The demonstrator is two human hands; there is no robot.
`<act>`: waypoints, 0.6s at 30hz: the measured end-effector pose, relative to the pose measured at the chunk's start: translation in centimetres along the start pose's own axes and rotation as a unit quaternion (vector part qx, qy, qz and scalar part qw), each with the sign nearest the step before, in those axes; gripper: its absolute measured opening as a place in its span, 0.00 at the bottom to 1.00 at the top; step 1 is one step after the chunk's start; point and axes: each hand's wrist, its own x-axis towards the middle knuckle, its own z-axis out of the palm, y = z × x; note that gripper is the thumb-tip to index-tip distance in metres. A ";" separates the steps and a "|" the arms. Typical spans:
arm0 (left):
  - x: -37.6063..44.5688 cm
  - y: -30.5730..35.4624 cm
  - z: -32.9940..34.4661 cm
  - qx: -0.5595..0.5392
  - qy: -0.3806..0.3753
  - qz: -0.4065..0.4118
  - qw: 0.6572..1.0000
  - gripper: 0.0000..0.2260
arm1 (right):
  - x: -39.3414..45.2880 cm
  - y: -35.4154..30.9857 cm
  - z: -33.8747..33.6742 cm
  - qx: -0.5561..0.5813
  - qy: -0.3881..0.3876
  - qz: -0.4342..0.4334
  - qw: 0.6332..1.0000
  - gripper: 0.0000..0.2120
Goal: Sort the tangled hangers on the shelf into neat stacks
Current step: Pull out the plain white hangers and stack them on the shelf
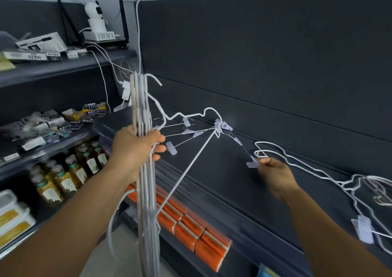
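Currently left hand (pixel 135 147) grips upright bundle of white hangers (pixel 144 170), roughly six, exact count unclear. Right hand (pixel 275 174) pinches one pale clip (pixel 253 163) of tangled clip hanger (pixel 191 124). More hangers (pixel 318 170) lie on dark shelf (pixel 265 202), at least two.

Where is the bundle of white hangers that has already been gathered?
In the head view, left of centre: the left hand grips the bundle of white hangers upright, in front of the dark shelf, above the orange packs.
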 end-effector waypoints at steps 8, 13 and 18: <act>0.1 -1.1 -0.2 0.039 -0.007 0.005 0.999 0.01 | 1.1 -1.1 0.8 0.227 -0.024 -0.007 0.974 0.10; 0.7 -1.3 -0.3 0.047 0.006 0.020 0.999 0.02 | 1.2 -0.8 1.3 0.299 -0.016 0.005 0.954 0.12; 2.0 -1.2 0.0 0.042 0.031 0.024 0.998 0.04 | 0.8 -0.7 0.9 0.329 -0.053 0.014 0.943 0.13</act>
